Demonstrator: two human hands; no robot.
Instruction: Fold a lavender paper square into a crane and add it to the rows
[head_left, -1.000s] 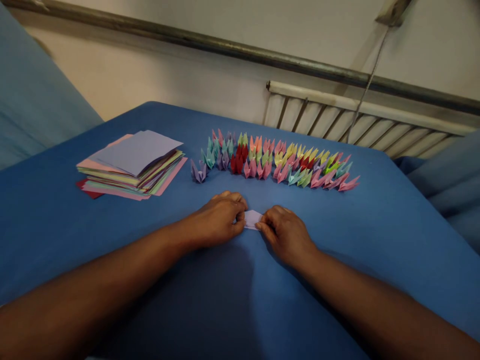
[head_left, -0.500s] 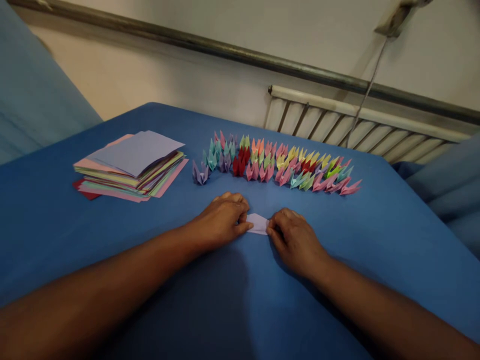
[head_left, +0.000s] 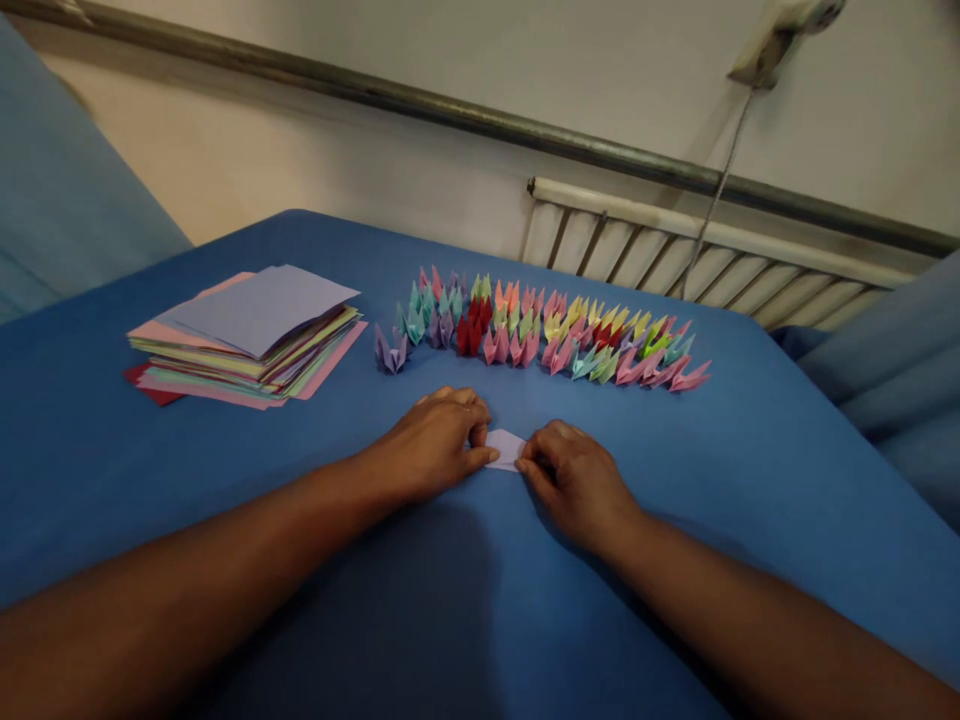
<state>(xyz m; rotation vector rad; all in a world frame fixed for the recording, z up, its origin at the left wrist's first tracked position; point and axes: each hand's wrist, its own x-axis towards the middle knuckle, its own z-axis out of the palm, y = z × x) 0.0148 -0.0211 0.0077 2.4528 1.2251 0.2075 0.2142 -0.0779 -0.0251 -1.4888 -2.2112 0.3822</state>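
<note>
A small folded piece of pale lilac paper point(head_left: 505, 447) lies flat on the blue table cover point(head_left: 750, 480). My left hand point(head_left: 435, 440) pinches its left end with curled fingers. My right hand point(head_left: 574, 480) pinches its right end, fingers bent down onto the fold. Both hands rest on the cloth, close together. Only the middle of the paper shows between my fingertips.
Several folded paper cranes point(head_left: 540, 325) in many colours stand in rows just beyond my hands. A stack of coloured paper sheets point(head_left: 247, 335) lies at the left. A radiator point(head_left: 705, 260) and a pipe run along the wall behind.
My right hand has slid a little left along the paper, so less of it shows between my hands. The view has shifted slightly.
</note>
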